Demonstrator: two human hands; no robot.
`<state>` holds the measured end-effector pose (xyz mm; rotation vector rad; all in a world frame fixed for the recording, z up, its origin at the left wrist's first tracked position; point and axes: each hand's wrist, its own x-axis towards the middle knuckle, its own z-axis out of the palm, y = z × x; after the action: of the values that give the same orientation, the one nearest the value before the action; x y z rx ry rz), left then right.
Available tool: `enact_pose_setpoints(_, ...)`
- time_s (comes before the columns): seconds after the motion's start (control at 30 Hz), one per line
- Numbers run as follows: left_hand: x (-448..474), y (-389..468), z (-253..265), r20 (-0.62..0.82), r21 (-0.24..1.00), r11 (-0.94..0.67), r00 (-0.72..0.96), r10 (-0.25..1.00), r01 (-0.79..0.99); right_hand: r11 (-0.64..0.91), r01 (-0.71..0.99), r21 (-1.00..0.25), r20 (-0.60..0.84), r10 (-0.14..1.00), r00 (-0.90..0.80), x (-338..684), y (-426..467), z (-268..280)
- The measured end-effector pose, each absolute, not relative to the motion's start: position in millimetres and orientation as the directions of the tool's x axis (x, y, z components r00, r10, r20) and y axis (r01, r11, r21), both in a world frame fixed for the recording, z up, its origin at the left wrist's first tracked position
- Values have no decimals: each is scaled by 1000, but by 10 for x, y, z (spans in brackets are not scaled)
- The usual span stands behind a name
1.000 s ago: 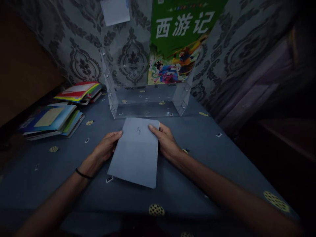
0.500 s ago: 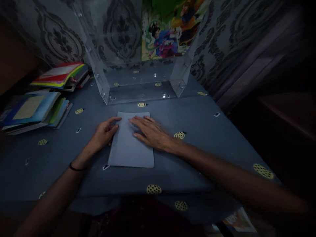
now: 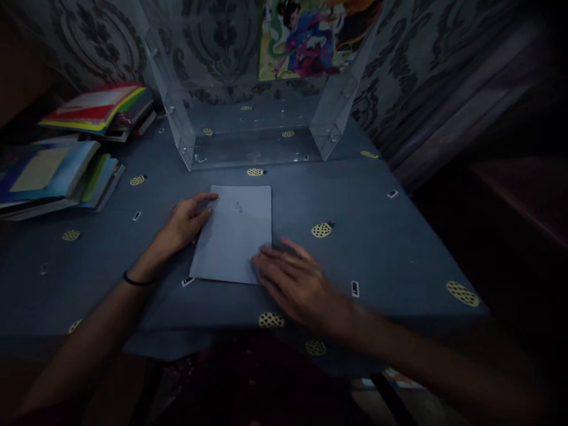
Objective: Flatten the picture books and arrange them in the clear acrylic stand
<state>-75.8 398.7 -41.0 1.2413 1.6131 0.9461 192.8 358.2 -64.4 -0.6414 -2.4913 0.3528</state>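
Observation:
A pale, thin booklet [image 3: 233, 236] lies flat on the cloth in front of me, with small print near the top of its face. At its upper left edge rests my left hand [image 3: 186, 222], index finger and thumb apart and touching the paper's side. My right hand [image 3: 297, 281] is at the lower right corner, its fingertips on the paper and its fingers stretched out, slightly blurred. That corner is hidden beneath the fingers.
A blue-grey tablecloth [image 3: 355, 248] with pineapple prints covers the table. A clear acrylic stand [image 3: 332, 127] stands behind the booklet, holding a colourful picture book [image 3: 306, 47]. Two book stacks are at left: one red-topped [image 3: 97, 109], one blue-topped [image 3: 48, 174].
My right hand has slid from the booklet's top down to its lower right corner, uncovering small print. My left hand has stayed at the left edge. The view has tilted down slightly.

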Motion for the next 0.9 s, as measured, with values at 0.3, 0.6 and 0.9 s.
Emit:
enact_pose_setpoints(0.3,-749,3946,-361,-204,925,227,-105,973,305,683,321,-656,361,657,-662,1941,3705,-637)
enact_pose_setpoints(0.6,-683,3901,-363,-285,947,259,-123,950,-192,234,369,-899,79,918,-389,1792,4313,-706)
enact_pose_setpoints(0.9,-481,4080,-274,-258,913,205,-109,960,-353,-270,-110,-957,-187,859,-477,1803,4549,-545)
